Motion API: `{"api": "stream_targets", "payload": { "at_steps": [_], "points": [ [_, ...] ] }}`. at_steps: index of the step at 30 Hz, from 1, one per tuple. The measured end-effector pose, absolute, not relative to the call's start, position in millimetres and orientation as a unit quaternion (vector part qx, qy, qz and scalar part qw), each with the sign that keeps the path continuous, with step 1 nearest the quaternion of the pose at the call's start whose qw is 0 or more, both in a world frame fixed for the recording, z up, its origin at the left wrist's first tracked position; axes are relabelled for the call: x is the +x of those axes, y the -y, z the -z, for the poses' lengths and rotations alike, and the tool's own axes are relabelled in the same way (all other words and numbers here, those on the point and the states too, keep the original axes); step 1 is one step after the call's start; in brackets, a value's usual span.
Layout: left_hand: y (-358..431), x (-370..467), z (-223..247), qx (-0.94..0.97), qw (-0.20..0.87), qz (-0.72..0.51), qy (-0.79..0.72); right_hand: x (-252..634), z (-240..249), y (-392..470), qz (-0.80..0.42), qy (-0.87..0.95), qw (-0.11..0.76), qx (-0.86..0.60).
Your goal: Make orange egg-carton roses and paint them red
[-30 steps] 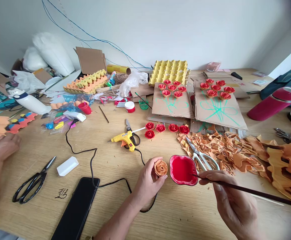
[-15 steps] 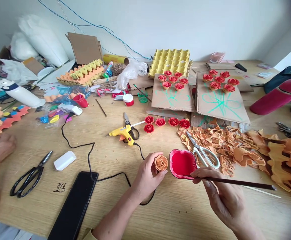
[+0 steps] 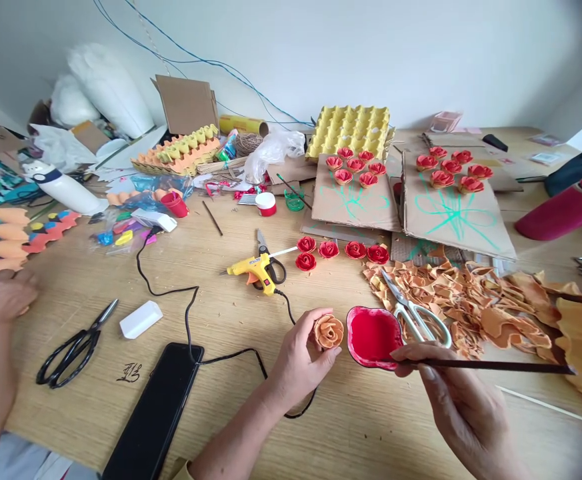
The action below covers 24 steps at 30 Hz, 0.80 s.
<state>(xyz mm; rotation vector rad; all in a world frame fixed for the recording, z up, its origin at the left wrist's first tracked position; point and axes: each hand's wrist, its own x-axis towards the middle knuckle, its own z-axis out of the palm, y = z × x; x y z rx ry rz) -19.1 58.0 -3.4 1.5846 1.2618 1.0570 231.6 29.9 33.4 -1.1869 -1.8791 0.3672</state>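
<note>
An unpainted orange-brown rose (image 3: 329, 331) is pinched between the thumb and fingers of my left hand (image 3: 303, 357). Just right of it sits a wavy-edged dish of red paint (image 3: 373, 337). My right hand (image 3: 453, 393) grips a dark brush (image 3: 501, 366) that points left, its tip end at the dish's right edge; the bristles are hidden. Several red roses (image 3: 328, 249) lie behind the dish, beside a yellow glue gun (image 3: 257, 268) resting over dark-handled scissors. White-handled scissors (image 3: 423, 321) lie right behind the dish, against orange scraps (image 3: 451, 293).
Cardboard sheets (image 3: 458, 217) bearing red roses stand at the back, before a yellow egg tray (image 3: 353, 130). At left are another person's hand (image 3: 8, 297), black scissors (image 3: 75, 347) and a phone (image 3: 155, 413). A pink bottle (image 3: 565, 203) stands at far right.
The whole view has shifted, so things appear slightly further right and lower. My left hand still holds the rose, and my right hand still holds the brush at the dish.
</note>
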Motion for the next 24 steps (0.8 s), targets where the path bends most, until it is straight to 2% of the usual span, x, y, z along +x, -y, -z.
{"api": "stream_targets", "payload": {
  "at_steps": [24],
  "points": [
    [-58,-17,7,0.621,0.423,-0.44,-0.491,220,-31,-12,-0.189,0.65,0.58,-0.453]
  ]
}}
